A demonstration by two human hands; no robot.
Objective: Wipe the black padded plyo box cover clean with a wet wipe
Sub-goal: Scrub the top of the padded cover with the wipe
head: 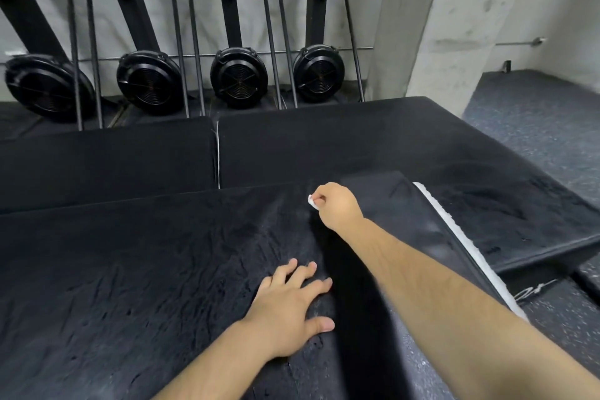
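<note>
The black padded plyo box cover (136,273) fills the lower half of the view, its surface creased and streaked. My right hand (337,204) reaches to the cover's far edge, fingers closed around a small white wet wipe (312,201) pressed to the black surface. My left hand (292,305) lies flat on the cover nearer to me, fingers spread, holding nothing. At the right, the cover's flap is turned up, showing a white strip (461,240) along its edge.
More black padded boxes (373,143) stand behind and to the right, one low and angled at the right. Several upright rowing machines with black fan wheels (238,75) line the far wall. Speckled grey rubber floor (539,127) lies at right beside a concrete pillar (461,19).
</note>
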